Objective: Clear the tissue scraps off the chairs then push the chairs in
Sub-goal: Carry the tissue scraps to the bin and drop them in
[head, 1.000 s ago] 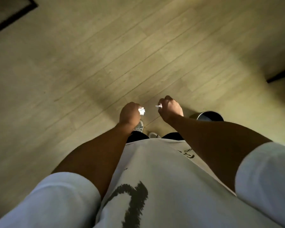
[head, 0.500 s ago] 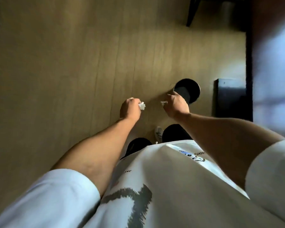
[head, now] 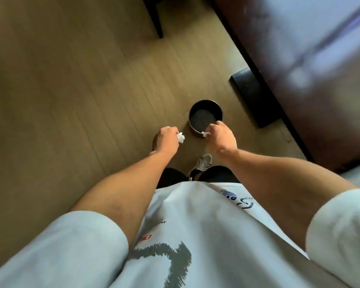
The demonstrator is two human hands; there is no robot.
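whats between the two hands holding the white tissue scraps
In the head view, only bare wooden floor shows between the left hand and right hand; the round black bin sits just beyond the right hand.
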